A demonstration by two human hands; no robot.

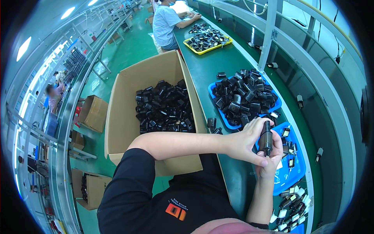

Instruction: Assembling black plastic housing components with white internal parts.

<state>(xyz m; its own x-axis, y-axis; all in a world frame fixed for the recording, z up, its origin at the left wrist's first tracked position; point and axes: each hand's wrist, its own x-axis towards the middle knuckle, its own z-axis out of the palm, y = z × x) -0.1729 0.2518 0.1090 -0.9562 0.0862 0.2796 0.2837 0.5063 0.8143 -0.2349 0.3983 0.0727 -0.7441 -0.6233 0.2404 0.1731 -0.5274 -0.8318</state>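
Alongside the long green workbench [237, 60] sits a big open cardboard box [124, 91] with a pile of black parts inside. Up on the bench there's a blue tray [277, 103] heaped with black housings, and just nearer, another blue tray [286, 180] with a few loose pieces. Left hand [243, 142] and right hand [272, 162] meet over the trays, fingers curled, pinching one dark cylindrical piece [265, 141] between them, pretty much upright in the view. Can't tell exactly how each fingertip presses.
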